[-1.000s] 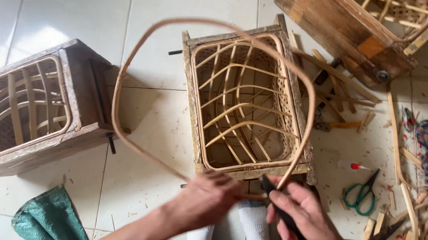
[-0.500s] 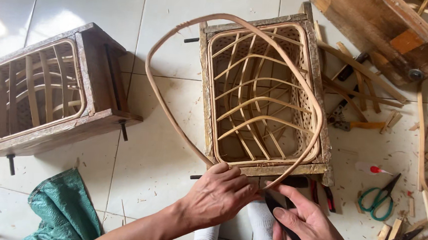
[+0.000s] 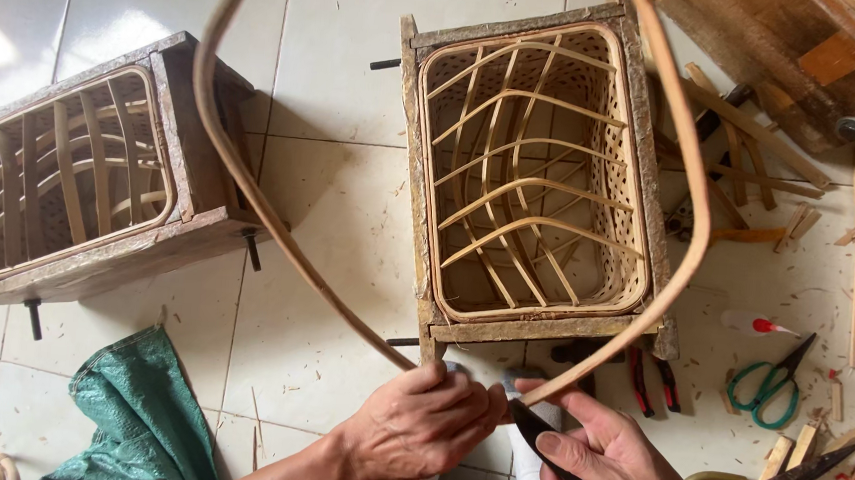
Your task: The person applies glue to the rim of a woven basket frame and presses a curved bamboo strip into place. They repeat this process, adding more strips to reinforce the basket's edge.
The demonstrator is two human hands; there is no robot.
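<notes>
One rattan strip [image 3: 250, 198] looped over two basket moulds [image 3: 533, 167], both hands' fingers [image 3: 457, 397] closed around it.

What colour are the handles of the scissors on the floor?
Green; the scissors show clearly in the head view, at the right.

You are looking down on a floor [image 3: 340, 53] of pale glossy square tiles with thin grout lines.
- Light: 1 bright patch of glare on the tiles at upper left.
- Litter: fine wood shavings [image 3: 735, 282] and splinters scattered across the right half.
- Left: 1 wooden box frame [image 3: 179, 142] lying tilted, with curved slats inside.
- Lower left: 1 crumpled green sack [image 3: 144, 416].
- Upper right: 1 heavy wooden block [image 3: 811, 56] with an orange patch.
- Right: green-handled scissors [image 3: 768, 384], red-handled pliers [image 3: 654, 376], 1 small white bottle with a red tip [image 3: 748, 323], and loose wooden offcuts [image 3: 753, 178].
</notes>
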